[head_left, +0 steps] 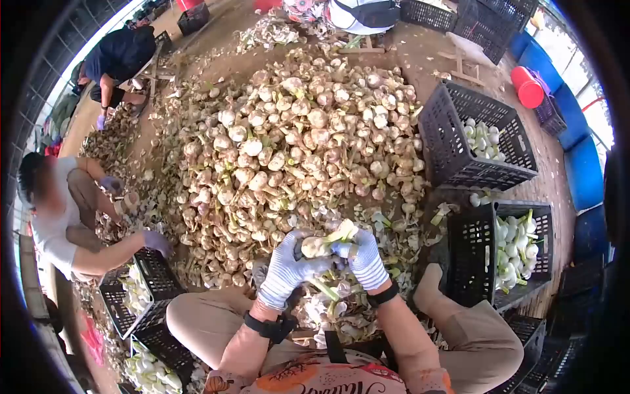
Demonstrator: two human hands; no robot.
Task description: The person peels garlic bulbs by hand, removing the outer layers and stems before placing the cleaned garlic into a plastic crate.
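My left hand (287, 269) wears a striped white glove and is closed around a garlic bulb (316, 247) in front of my lap. The bulb is pale brown, and its greenish stem (344, 230) points up to the right. At the stem side, my right hand (365, 260), gloved in blue and white, has its fingers pressed in against the garlic. Whether those fingers also hold a small tool cannot be seen. Below both hands lie loose papery garlic skins (328, 305) and cut stems. Just beyond them rises a large heap of unpeeled garlic (308, 138).
Right of me, a black crate (469, 253) and another crate (453, 141) hold white peeled garlic. A co-worker in a white shirt (62, 220) sits at left beside a crate of garlic (111, 299). Another person (121, 56) bends farther back. Blue barrels (584, 171) line the right side.
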